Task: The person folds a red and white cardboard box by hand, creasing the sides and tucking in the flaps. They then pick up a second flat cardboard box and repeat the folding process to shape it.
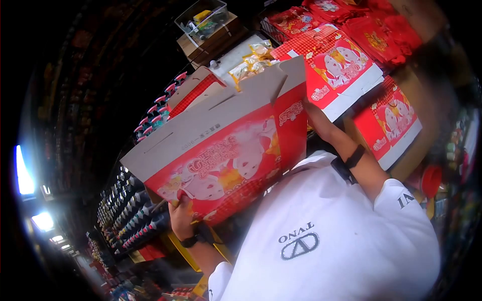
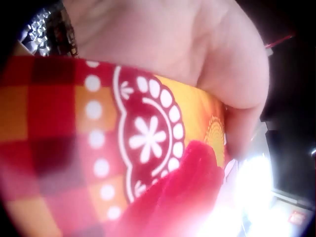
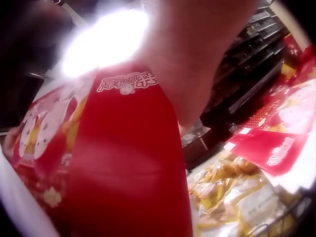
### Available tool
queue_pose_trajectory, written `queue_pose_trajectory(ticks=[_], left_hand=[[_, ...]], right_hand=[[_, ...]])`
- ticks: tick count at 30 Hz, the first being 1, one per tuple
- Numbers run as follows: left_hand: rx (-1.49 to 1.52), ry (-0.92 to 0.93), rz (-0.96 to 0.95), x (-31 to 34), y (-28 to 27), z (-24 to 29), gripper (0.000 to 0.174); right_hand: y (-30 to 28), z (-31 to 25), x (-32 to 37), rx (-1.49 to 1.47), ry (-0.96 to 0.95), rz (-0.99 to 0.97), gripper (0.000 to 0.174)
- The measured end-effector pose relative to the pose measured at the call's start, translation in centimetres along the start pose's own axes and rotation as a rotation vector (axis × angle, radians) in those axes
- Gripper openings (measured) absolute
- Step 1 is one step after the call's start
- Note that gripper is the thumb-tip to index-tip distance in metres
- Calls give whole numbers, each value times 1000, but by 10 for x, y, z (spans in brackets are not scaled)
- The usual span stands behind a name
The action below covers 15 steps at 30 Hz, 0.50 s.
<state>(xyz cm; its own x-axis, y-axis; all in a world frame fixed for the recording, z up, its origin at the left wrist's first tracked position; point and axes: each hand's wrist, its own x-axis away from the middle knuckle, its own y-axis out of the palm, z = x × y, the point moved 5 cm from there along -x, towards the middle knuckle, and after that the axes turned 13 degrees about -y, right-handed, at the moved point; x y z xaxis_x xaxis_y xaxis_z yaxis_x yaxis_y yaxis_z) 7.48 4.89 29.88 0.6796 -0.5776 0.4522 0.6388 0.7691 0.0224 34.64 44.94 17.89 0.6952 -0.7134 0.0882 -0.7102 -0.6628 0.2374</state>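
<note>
A red and white printed carton (image 1: pixel 226 170) with raised white flaps is held up in front of the white shirt. The left hand (image 1: pixel 182 219) grips its lower left end, thumb on the printed face. At the opposite end, the right hand (image 1: pixel 320 122) holds the red side panel, its fingertips hidden. The left wrist view shows the left hand (image 2: pixel 182 44) against the carton's checked, flowered side (image 2: pixel 148 136). In the right wrist view, the right hand (image 3: pixel 190 59) lies along the edge of the red panel (image 3: pixel 131 148). The carton's inside is out of sight.
Flattened red cartons (image 1: pixel 341 65) lie at the upper right, near red packages (image 1: pixel 379 40). Gold-wrapped packets (image 1: pixel 248 67) lie behind the held carton. A clear bin (image 1: pixel 203 22) stands on a cardboard box (image 1: pixel 221 37). Shelves of goods line the left.
</note>
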Motion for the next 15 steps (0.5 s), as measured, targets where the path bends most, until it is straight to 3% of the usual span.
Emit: queue_pose_trajectory(ticks=[5,8,12,15], left_hand=[[102,8,106,2,-4,-5,28],[-38,73,208,-6,-25,-22,35],[-33,133,178,-13,-19,-28,47],[200,51,36,-22,5,-22,53]], right_hand=[[12,-28,6,-158,-83,-90,96],[17,-51,8,-161,-130,-115,101],[25,-59,5,-135,-170,-221,108],[27,-45,-1,-98,-166,-299,113]])
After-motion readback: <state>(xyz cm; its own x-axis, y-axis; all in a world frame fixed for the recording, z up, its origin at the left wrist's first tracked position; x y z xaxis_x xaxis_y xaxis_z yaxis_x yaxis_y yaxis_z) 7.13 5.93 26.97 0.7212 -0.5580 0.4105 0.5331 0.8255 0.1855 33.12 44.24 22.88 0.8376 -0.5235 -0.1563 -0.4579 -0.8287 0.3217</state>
